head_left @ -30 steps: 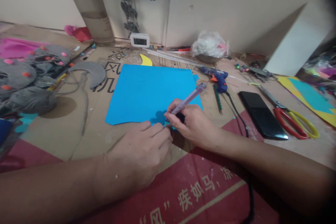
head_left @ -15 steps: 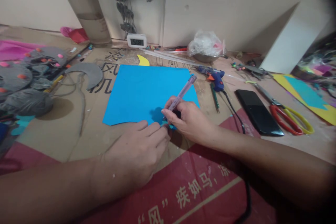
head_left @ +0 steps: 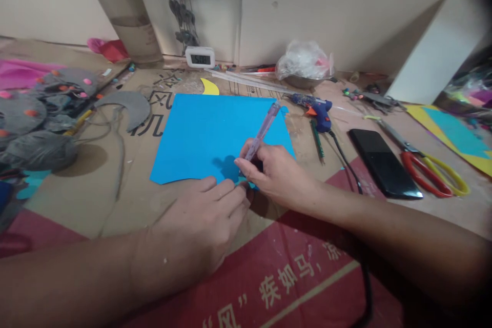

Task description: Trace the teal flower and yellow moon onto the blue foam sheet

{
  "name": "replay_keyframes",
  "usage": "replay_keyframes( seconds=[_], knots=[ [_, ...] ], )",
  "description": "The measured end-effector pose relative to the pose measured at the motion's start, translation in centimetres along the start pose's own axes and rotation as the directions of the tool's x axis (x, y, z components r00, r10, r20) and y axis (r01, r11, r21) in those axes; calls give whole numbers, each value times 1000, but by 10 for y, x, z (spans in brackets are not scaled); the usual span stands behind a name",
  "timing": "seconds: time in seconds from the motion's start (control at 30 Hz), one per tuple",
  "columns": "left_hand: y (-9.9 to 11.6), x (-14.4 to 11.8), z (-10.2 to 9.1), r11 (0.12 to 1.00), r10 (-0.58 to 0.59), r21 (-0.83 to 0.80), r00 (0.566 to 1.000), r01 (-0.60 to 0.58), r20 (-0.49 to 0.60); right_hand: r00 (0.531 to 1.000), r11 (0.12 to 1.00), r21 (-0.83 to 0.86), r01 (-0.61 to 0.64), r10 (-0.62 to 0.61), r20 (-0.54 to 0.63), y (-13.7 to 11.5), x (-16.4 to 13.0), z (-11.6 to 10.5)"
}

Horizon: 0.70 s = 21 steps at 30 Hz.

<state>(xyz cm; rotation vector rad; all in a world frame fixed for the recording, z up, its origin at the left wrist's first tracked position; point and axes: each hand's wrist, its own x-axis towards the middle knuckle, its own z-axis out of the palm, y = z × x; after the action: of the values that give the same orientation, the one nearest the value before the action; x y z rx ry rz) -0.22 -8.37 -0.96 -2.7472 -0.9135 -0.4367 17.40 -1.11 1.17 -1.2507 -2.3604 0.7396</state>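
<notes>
A pale wall (head_left: pixel 307 15) is seen behind a tabletop (head_left: pixel 442 218) partly covered with printed cardboard (head_left: pixel 84 205). At left, a grey crescent (head_left: pixel 136 107) is laid flat near a grey ball (head_left: pixel 42 151). The left hand (head_left: pixel 203 215) is placed palm down, fingers curled, at the near edge of a blue sheet (head_left: pixel 203 133); whether the small teal piece (head_left: pixel 243 180) at its fingertips is gripped cannot be told. Farther right, a pen (head_left: pixel 263 130) is grasped by the right hand (head_left: pixel 279 171); its lower end is directed toward the teal piece, and its long axis is slanted up and away to the right, above the sheet. Beyond, a glue gun (head_left: pixel 320 111), a green pencil (head_left: pixel 318 142), a black phone (head_left: pixel 384 163) and scissors (head_left: pixel 415 152) are laid out, apart from both hands.
</notes>
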Motion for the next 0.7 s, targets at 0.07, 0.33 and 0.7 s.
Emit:
replay_keyframes(
  seconds=[0.07, 0.33, 0.7],
  knots=[
    [0, 0, 0, 1000, 0, 6, 1000, 0, -2, 1000, 1000, 6, 7, -7, 2, 1, 0, 0],
    [0, -2, 1, 1000, 3, -30, 1000, -3, -11, 999, 999, 13, 33, -33, 16, 2, 0, 0],
    [-1, 0, 0, 999, 0, -37, 1000, -1, -3, 999, 1000, 5, 28, -28, 40, 1, -1, 0]
  ],
)
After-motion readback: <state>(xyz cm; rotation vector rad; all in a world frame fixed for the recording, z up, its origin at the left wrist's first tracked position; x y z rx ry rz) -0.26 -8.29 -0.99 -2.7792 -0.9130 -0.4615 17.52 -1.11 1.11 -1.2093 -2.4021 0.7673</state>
